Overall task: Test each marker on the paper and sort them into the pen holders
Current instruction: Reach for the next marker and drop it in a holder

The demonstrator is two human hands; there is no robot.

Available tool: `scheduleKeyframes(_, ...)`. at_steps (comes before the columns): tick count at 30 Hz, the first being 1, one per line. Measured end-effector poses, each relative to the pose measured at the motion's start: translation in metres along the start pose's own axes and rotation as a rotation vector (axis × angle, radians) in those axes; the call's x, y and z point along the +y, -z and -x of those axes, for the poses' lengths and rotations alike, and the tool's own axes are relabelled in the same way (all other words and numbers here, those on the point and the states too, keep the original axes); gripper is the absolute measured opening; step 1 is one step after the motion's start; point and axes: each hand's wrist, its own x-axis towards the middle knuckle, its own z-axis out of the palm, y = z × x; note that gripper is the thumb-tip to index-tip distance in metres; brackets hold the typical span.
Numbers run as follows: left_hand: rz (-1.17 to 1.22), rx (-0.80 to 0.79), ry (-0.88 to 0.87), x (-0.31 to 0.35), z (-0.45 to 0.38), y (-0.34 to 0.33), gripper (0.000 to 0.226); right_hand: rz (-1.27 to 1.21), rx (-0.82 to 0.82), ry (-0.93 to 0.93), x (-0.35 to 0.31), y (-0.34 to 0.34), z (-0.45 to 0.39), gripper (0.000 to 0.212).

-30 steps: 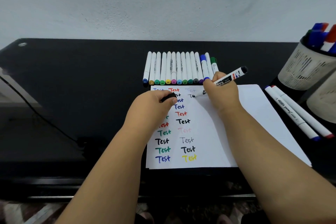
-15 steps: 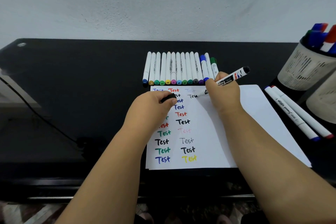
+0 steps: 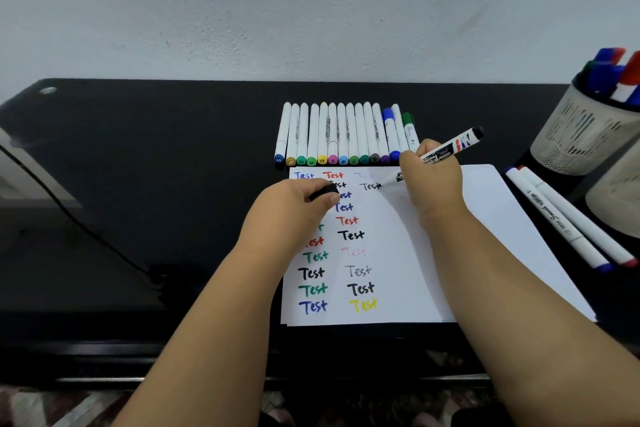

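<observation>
A white sheet of paper (image 3: 450,253) lies on the black bench (image 3: 156,149), and everything here is placed against it. The right hand (image 3: 433,180) rests on the paper's upper middle and grips a black whiteboard marker (image 3: 446,149), fingers curled round the barrel; the marker slants so that its tip touches the sheet at the end of a thin black word "Test" (image 3: 370,186) in the top rows, while its black rear end points up and to the right, past the paper's far edge. The left hand (image 3: 294,208) lies on the paper's left part, over the column of coloured test words, and pinches the marker's black cap (image 3: 323,191) between thumb and fingers. Along the paper's far edge a row of white markers (image 3: 339,135) lies side by side on the bench, their coloured ends just touching or nearly touching that edge. Off the paper's right edge two white markers (image 3: 561,218) lie together on the bench, one blue-tipped, one red-tipped. Farther right of the paper stands a beige mesh pen holder (image 3: 581,135) with blue, red and green markers upright in it, and a second mesh holder (image 3: 620,198) stands just in front of it, cut by the frame edge.
</observation>
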Motion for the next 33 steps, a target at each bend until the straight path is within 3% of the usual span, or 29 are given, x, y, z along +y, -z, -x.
scheduleKeyframes(4, 0.054, -0.02, 0.027, 0.002, 0.0, 0.002, 0.029, -0.183, -0.01, -0.09, -0.001, 0.005, -0.003, 0.032)
scheduleKeyframes(10, 0.151, -0.073, 0.034, 0.005, 0.004, 0.003, 0.034, -0.425, -0.24, -0.078, -0.023, 0.013, 0.004, 0.042)
scheduleKeyframes(19, 0.381, -0.09, 0.019, 0.01, 0.009, 0.004, 0.032, -0.394, -0.326, -0.015, -0.036, 0.008, 0.025, 0.041)
scheduleKeyframes(26, 0.435, -0.109, -0.019, 0.01, 0.012, 0.005, 0.03, -0.308, -0.395, -0.029, -0.033, -0.001, 0.038, 0.038)
scheduleKeyframes(33, 0.451, -0.058, -0.015, 0.006, 0.01, 0.008, 0.022, -0.385, -0.496, -0.064, -0.029, -0.004, 0.04, 0.034)
